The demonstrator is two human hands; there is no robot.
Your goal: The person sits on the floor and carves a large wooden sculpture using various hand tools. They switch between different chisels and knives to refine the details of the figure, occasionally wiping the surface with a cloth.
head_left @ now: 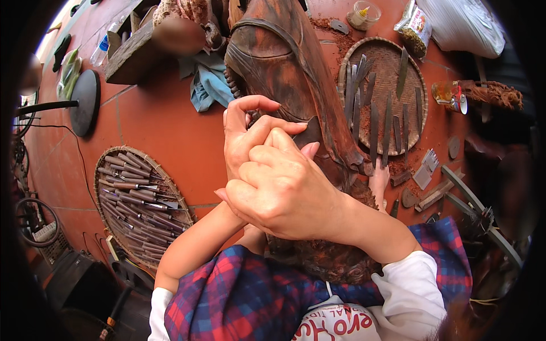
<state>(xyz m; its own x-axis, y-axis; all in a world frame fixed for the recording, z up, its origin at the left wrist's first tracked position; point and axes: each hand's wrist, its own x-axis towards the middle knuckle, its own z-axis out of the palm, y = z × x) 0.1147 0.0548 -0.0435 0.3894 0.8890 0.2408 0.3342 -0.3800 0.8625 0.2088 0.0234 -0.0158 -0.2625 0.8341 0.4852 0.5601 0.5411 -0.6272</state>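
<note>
In front of me lies a large reddish-brown wood carving (273, 51) with draped folds and a beaded edge. My right hand (273, 182) is closed in a fist and crosses over my left hand (242, 133), hiding part of it. The left fingers curve forward over the carving. A dark flat scraper blade (309, 134) shows between the fingertips of both hands and rests against the wood. How far it runs into the fists is hidden.
At left, a round basket (190, 219) is full of wooden-handled chisels. A woven tray (418, 57) with metal strips and shavings lies at right. A bare foot (379, 182) shows beside the carving. Blue cloth (210, 88), a jar (446, 94) and wood blocks lie on the tiled floor (136, 125).
</note>
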